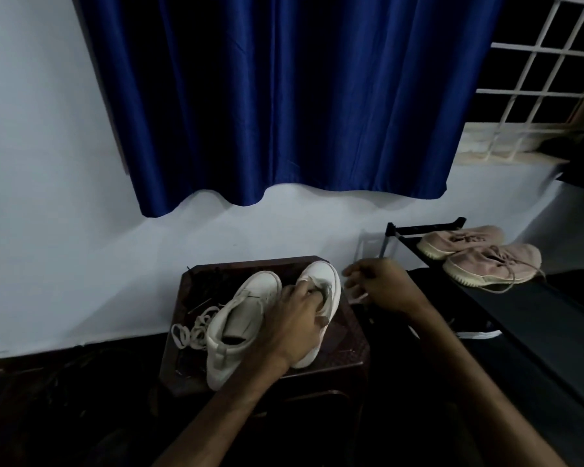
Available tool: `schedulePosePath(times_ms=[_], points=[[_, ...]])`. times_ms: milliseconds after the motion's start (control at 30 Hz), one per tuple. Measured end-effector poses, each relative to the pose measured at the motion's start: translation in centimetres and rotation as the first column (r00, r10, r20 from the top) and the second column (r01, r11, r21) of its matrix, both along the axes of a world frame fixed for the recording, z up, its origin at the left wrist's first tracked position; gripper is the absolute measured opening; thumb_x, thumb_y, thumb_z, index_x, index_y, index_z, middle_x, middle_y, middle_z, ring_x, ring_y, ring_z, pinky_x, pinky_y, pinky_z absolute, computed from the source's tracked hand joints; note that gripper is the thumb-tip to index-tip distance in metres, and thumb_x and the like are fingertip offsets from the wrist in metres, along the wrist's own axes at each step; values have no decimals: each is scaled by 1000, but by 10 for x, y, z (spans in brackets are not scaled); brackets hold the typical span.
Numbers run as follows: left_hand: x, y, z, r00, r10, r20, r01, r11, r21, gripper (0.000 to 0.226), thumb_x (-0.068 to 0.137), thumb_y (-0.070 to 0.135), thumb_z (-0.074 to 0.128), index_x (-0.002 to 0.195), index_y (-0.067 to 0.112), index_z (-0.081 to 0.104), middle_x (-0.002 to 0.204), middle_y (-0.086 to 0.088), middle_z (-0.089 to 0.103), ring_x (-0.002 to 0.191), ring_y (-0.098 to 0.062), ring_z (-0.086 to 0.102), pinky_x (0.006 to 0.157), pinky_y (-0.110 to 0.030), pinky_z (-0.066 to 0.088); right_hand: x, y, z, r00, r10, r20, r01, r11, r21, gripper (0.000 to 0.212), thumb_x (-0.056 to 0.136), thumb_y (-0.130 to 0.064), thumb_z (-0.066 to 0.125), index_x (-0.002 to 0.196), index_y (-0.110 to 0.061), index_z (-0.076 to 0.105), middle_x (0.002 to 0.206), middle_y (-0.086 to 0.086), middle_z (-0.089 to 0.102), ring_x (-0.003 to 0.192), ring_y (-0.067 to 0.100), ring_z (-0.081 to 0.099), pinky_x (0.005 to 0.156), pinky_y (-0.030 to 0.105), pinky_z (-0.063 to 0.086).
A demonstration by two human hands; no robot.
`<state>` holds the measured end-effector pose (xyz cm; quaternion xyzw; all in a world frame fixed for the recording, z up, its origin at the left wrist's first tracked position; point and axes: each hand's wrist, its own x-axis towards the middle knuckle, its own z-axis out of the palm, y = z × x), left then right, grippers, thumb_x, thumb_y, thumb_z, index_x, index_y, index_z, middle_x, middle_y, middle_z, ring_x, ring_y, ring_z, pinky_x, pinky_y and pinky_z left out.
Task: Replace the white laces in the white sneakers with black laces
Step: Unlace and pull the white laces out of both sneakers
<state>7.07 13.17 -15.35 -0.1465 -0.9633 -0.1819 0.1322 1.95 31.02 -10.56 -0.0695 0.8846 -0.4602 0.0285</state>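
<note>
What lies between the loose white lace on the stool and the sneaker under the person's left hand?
In the head view, the other white sneaker lies between the loose lace and the gripped sneaker under the left hand.

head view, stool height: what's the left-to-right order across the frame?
loose white lace → unlaced white sneaker → left hand, gripping the second white sneaker → right hand → pink sneakers on the black rack
</note>
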Motion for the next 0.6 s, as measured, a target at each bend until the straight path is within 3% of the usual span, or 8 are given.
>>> schedulePosePath(times_ms=[100,167,233,367,433,500,600], points=[[1,-18,3,983,-161,86,142,970,195,15,81,22,72,85,11,61,101,0,58,97,-19,54,88,-38,43,-3,-1,-1,989,144,-29,-141,984,106,17,95,-3,57,98,-9,72,90,8,73,73,17,69,63,26,58],[8,-27,5,969,-203,143,160,951,265,18,79,22,77,85,10,65,102,3,60,97,-10,56,87,-23,44,-2,0,-10,977,210,-46,-202,969,139,17,93,-3,59,102,-8,73,90,6,73,75,14,69,66,25,59],[15,-30,7,969,-199,145,143,935,324,14,80,24,78,83,13,70,108,9,62,100,0,56,83,-7,39,0,2,-21,964,253,-84,-237,957,165,17,90,-4,64,102,-11,75,87,-1,73,68,1,66,71,24,57],[14,-32,19,980,-144,138,72,900,429,14,88,28,69,78,17,71,111,15,59,102,5,56,89,-14,40,2,5,-32,958,265,-113,-246,956,157,20,89,-4,67,104,-14,75,93,-8,73,64,-11,62,67,5,46],[8,-31,32,970,-147,192,27,855,518,22,92,31,62,81,15,71,110,13,58,99,2,58,90,-18,42,1,8,-34,953,281,-116,-263,953,148,22,88,-2,66,105,-14,75,97,-7,73,66,-10,63,67,3,44],[1,-29,49,959,-156,235,-44,739,672,30,94,34,56,91,8,72,97,7,61,91,0,60,86,-22,44,1,11,-36,949,293,-114,-277,951,136,23,88,1,65,104,-12,75,98,-6,74,66,-8,64,66,3,44],[-15,-29,76,970,-82,228,-118,662,740,41,96,39,49,98,4,71,88,4,66,82,-1,61,82,-24,47,2,13,-39,948,290,-130,-274,953,128,22,89,0,64,103,-12,76,93,-9,72,64,-6,64,63,3,42]])
